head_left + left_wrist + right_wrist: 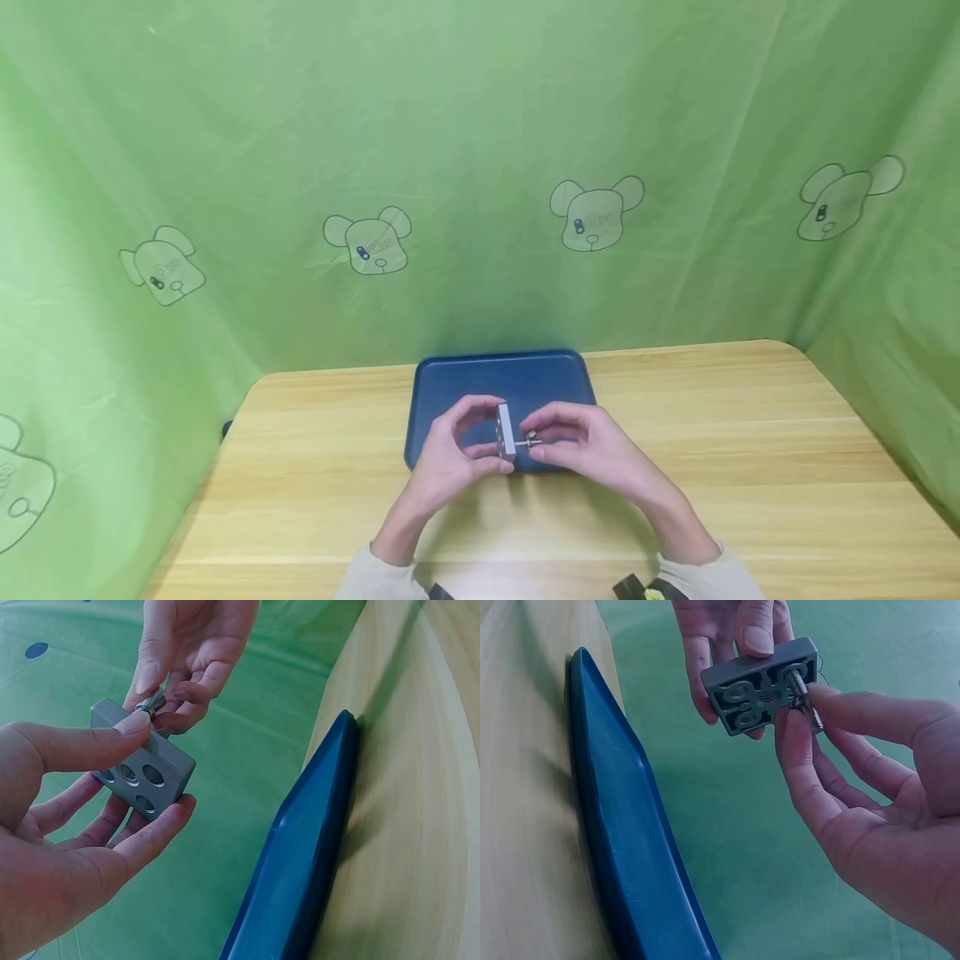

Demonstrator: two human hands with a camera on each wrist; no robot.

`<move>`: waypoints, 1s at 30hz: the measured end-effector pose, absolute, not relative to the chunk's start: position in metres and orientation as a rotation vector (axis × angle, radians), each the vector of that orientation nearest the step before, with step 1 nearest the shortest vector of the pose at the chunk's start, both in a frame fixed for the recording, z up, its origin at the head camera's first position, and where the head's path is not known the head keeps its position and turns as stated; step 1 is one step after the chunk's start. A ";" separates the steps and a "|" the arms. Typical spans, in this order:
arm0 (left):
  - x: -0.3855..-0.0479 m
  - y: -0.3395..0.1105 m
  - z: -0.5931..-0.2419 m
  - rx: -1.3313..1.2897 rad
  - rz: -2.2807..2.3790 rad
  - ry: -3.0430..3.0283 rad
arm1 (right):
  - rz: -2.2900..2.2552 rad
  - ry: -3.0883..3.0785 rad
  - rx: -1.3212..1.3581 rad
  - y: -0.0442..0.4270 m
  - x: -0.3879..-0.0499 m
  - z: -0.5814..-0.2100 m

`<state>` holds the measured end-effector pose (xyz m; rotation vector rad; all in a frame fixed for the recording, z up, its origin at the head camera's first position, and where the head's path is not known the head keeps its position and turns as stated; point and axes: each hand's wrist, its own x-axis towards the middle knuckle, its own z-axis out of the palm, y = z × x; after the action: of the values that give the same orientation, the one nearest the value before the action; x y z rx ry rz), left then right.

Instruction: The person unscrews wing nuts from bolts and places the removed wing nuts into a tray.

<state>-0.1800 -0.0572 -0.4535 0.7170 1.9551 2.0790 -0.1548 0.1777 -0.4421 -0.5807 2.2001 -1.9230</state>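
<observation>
Wood-grain table [300, 467] in front of you, green curtain [465, 100] with cartoon bear heads hanging behind it and down both sides. Blue tray [450, 379] sits by table's back edge, your hands covering part of it in head view. Grey block [506, 432] with holes is up in midair, tilted, threaded bolt [799, 686] poking out of recessed face. Your left hand [450, 454] grips block by its edges; right hand [592, 446], facing it, pinches bolt, thumb against finger.
</observation>
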 end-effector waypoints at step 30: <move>-0.181 -0.058 -0.455 0.725 2.093 1.952 | -1.919 2.238 -0.586 0.175 -0.159 -0.445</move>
<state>-0.1806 -0.0577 -0.4552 0.7254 1.9519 2.0930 -0.1590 0.1745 -0.4449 -0.5863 2.2376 -1.9188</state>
